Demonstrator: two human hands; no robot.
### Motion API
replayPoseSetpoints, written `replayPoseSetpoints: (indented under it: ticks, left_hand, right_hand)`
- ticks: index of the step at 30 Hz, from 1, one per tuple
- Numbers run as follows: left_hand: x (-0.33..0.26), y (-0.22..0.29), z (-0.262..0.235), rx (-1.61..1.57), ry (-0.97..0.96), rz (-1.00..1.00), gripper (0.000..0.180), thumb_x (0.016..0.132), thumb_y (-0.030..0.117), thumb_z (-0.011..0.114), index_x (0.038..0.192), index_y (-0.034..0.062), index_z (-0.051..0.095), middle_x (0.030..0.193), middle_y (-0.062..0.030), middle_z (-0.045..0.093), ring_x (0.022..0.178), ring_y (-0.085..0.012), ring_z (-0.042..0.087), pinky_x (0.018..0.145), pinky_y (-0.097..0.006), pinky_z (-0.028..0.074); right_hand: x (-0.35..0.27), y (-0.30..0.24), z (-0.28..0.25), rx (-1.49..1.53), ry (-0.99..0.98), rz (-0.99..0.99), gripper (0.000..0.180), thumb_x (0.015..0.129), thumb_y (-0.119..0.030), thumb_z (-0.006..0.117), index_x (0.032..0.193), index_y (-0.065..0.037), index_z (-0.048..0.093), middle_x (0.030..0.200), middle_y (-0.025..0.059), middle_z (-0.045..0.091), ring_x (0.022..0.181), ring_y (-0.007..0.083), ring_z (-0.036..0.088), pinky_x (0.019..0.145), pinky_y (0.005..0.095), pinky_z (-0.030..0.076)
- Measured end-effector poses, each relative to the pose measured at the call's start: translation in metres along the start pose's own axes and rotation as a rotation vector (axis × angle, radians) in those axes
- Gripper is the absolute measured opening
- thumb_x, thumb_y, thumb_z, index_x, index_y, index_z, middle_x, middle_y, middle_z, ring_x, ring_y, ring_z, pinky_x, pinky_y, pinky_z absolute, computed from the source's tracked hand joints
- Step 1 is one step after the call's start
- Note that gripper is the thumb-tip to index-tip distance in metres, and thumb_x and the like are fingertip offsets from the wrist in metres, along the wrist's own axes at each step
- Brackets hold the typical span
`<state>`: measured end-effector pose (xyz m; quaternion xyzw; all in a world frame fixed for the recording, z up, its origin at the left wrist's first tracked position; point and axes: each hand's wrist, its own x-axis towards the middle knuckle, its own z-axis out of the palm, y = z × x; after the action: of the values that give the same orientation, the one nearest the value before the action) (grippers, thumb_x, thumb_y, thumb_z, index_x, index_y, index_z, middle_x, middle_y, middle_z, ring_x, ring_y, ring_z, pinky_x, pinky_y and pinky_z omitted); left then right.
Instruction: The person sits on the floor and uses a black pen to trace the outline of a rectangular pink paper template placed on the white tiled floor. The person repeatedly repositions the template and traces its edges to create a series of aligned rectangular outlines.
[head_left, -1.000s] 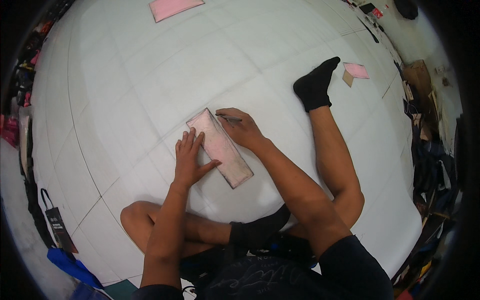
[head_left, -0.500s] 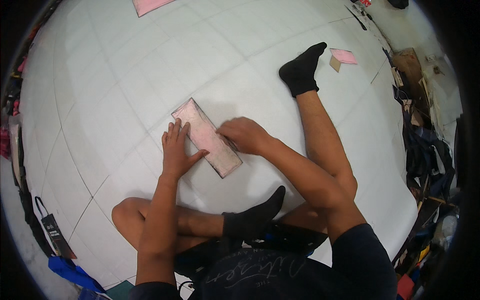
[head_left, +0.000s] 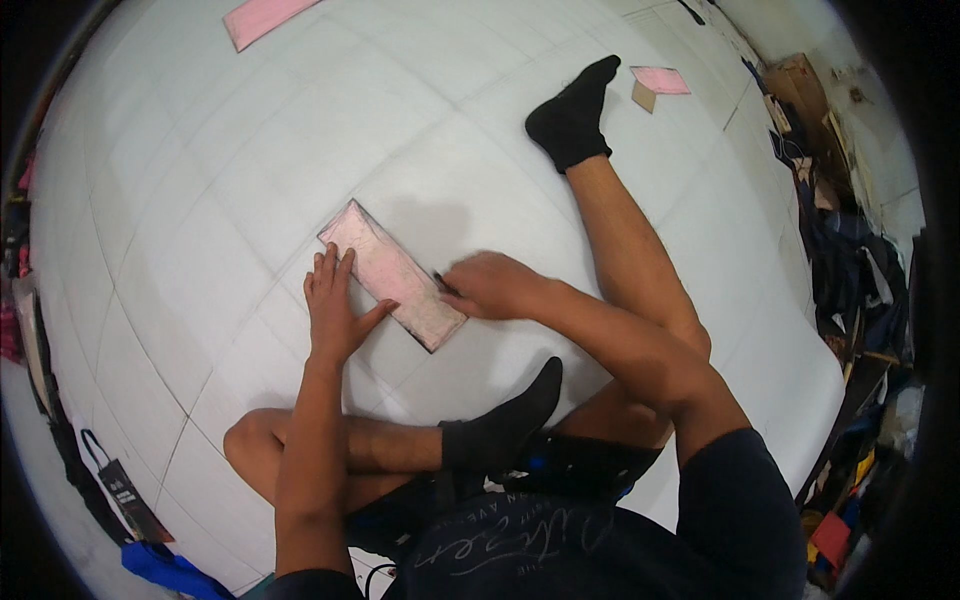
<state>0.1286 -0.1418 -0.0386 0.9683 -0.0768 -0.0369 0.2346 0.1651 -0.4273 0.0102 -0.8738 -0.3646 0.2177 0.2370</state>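
Note:
A long pink rectangular panel with dark edges (head_left: 385, 265) lies flat and slanted on the floor in front of me. My left hand (head_left: 337, 305) rests along its left side, fingers spread, with the thumb and fingertips pressing on the pink face. Beside its right edge my right hand (head_left: 490, 285) is closed, slightly blurred. A short dark stick-like thing (head_left: 443, 284) pokes out of its fingers next to that edge. Its kind is mostly hidden by the hand.
Another pink panel (head_left: 265, 18) lies at the far left. A small pink piece (head_left: 661, 80) and a brown piece (head_left: 643, 96) are beyond my outstretched foot (head_left: 572, 120). Clutter (head_left: 850, 280) lines the right wall; a black tag (head_left: 130, 495) and blue cloth (head_left: 170, 570) are at lower left.
The whole view has shifted, so the floor things appear further left. My right hand has slid toward the near end of the panel's right edge. My left hand stays on the panel.

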Motion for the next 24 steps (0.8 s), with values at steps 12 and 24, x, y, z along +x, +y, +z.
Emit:
replayPoseSetpoints:
  ticks: [12,24]
  left_hand:
    - [0.001,-0.004,-0.005,-0.006,-0.001,0.014,0.101,0.072,0.049,0.092,0.152,0.0055,0.048,0.165,-0.025,0.032,0.154,-0.0473,0.026,0.123,-0.061,0.019]
    - [0.034,0.067,0.036,0.158,-0.014,0.06,0.106,0.079,0.072,0.075,0.159,0.0122,0.041,0.167,-0.0306,0.023,0.155,-0.0511,0.02,0.123,-0.067,0.014]
  right_hand:
    - [0.001,0.008,-0.033,0.253,0.46,0.035,0.025,0.101,-0.019,0.062,0.122,-0.008,0.069,0.112,0.0145,0.072,0.103,0.0347,0.068,0.09,0.0422,0.054]
    - [-0.105,-0.032,0.039,0.323,0.391,0.289,0.031,0.096,-0.011,0.065,0.127,-0.008,0.063,0.12,0.02,0.066,0.113,0.037,0.064,0.097,0.0465,0.048]
